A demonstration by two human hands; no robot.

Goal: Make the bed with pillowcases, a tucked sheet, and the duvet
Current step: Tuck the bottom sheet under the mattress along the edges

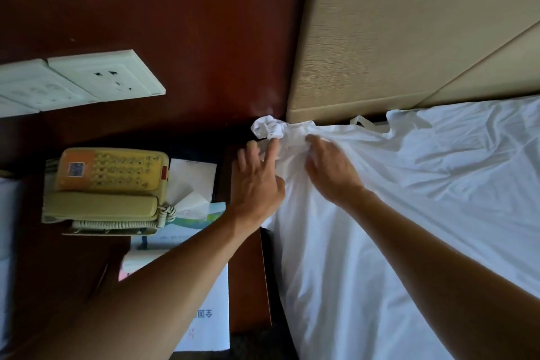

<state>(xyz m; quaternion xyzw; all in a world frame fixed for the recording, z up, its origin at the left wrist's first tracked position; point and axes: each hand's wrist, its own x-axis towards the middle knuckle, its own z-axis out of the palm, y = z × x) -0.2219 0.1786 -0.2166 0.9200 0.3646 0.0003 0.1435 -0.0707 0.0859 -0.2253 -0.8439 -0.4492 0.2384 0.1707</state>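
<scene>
A white sheet (423, 184) covers the mattress on the right and hangs down its left side. Its top-left corner is bunched into a wad (267, 127) by the beige padded headboard (394, 38). My right hand (330, 169) is closed on the sheet's fabric just below that corner. Beside it, my left hand (258, 181) rests against the hanging sheet with fingers spread, fingertips near the wad. No pillows or duvet are in view.
A dark wooden nightstand (248, 286) stands tight against the bed's left side. On it are a yellowed telephone (108, 187), tissues and printed papers (204, 316). White wall sockets (108, 76) sit on the dark red panel behind.
</scene>
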